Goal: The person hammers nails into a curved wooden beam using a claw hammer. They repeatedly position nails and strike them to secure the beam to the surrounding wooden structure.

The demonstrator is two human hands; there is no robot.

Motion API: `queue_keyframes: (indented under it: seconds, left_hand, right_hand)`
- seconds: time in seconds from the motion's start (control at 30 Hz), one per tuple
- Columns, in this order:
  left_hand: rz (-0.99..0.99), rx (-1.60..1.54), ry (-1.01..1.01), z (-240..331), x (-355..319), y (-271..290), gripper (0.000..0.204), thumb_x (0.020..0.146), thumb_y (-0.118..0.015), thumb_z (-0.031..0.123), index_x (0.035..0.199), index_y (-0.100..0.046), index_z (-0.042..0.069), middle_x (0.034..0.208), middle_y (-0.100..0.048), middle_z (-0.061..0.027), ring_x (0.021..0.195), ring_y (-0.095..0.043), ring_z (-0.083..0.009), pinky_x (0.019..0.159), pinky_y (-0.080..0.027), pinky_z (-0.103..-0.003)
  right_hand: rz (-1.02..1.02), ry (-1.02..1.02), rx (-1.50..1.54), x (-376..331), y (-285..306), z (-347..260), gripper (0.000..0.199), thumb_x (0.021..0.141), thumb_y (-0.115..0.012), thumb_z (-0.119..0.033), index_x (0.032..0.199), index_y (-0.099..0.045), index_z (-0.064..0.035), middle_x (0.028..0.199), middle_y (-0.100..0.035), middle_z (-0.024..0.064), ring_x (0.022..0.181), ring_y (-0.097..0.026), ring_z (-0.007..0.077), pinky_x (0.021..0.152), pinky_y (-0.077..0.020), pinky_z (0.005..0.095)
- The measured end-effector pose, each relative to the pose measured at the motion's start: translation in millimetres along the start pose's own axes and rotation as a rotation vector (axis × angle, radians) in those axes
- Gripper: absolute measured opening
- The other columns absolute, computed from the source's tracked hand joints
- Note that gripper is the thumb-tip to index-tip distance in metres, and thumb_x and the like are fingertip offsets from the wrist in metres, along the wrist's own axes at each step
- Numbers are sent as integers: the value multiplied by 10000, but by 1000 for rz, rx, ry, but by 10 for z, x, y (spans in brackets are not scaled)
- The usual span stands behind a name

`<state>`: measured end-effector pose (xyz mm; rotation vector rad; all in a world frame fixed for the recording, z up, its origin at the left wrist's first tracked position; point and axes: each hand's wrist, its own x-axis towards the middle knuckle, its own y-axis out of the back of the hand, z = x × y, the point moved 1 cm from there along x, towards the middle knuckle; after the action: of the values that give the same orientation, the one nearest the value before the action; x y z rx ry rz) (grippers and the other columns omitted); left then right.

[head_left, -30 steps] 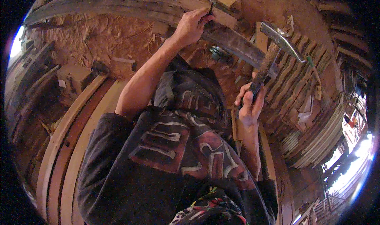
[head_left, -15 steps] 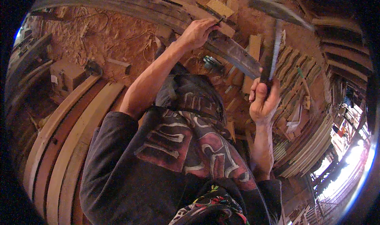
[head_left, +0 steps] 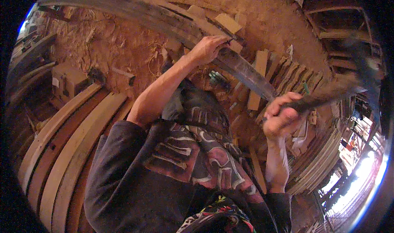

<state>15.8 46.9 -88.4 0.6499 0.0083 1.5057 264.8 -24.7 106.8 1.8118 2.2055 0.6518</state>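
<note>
Several long planks lie at the left, a cardboard box near their far ends. Next, the left hand, over a dark wooden beam, pinches a small dark piece I can't identify. Farther right, the right hand grips a hammer by its handle, the head blurred.

My dark long-handled hammer has a matt handle; blur hides its head's finish. The long dark-grey wooden beam looks rough and weathered, the long pale wooden planks smooth and matt, my black printed shirt soft, matt cloth.
</note>
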Motion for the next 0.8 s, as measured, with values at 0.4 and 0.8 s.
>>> queue_keyframes:
  seconds: [0.4, 0.8]
  left_hand:
    - [0, -6, -1, 133, 24, 63, 241, 894, -595, 43, 1129, -618, -2, 1064, -680, -189, 993, -646, -396, 826, -533, -450]
    - [-18, -51, 56, 74, 29, -1, 243, 850, -603, -13, 1088, -647, 2, 1014, -698, -179, 988, -659, -386, 827, -533, -451]
  right_hand:
    - [-108, 207, 97, 181, 106, -239, 428, 1009, -506, -417, 1099, -547, 0, 787, -630, 254, 674, -619, 471, 598, -490, 506]
    - [-122, 161, -28, 51, 140, 179, 503, 1015, -502, -458, 1115, -529, 34, 784, -635, 161, 648, -604, 221, 571, -473, 375]
